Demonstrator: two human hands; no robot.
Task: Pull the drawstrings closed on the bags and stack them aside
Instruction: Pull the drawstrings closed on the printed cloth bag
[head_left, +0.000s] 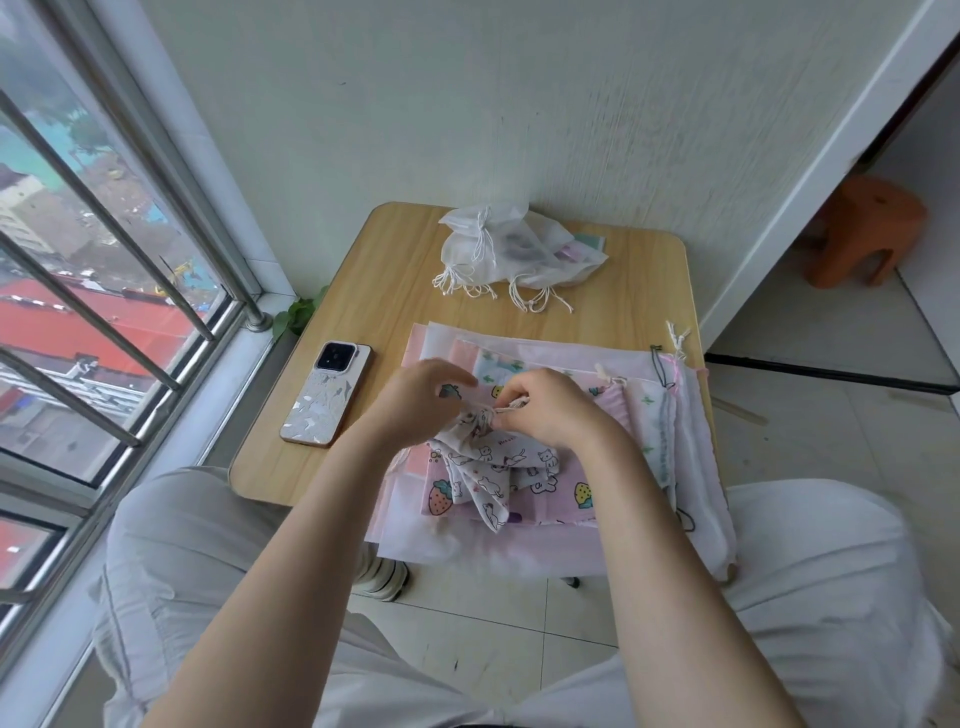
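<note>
A small white bag with a cat print (498, 470) lies on top of a pile of flat pink and printed drawstring bags (550, 514) at the near side of the wooden table (374, 291). Its mouth is gathered into a bunch. My left hand (421, 402) holds the bunched neck of this bag. My right hand (550, 410) pinches its drawstring just to the right of the neck. At the far side of the table sits a heap of white closed bags (514, 249), their strings trailing toward me.
A phone (327, 395) in a patterned case lies on the table's left part. A barred window (104, 291) runs along the left, a wall stands behind the table. An orange stool (867, 228) is on the floor at the right. My knees flank the table's near edge.
</note>
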